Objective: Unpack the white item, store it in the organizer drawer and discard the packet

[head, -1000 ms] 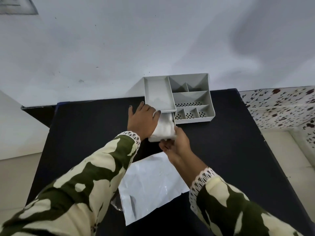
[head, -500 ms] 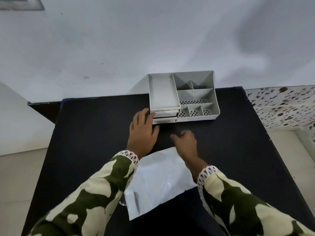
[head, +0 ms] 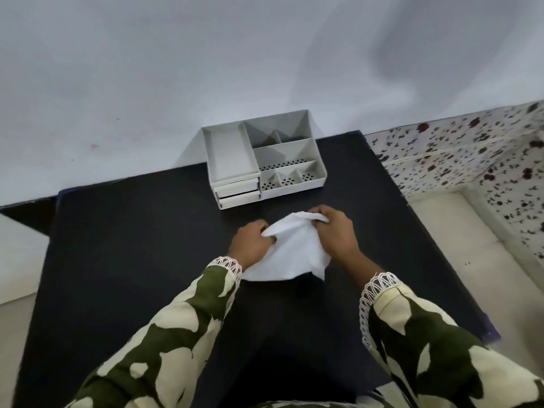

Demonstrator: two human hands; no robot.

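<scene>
White packet (head: 290, 248) pinched between left hand (head: 250, 242), right hand (head: 335, 234); no legible print.

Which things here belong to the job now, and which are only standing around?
Belong to the job:
- white packet, gripped by left hand and right hand
- grey organizer, its drawers shut

Just there:
- black table
- flower-patterned cloth
- white wall
</scene>
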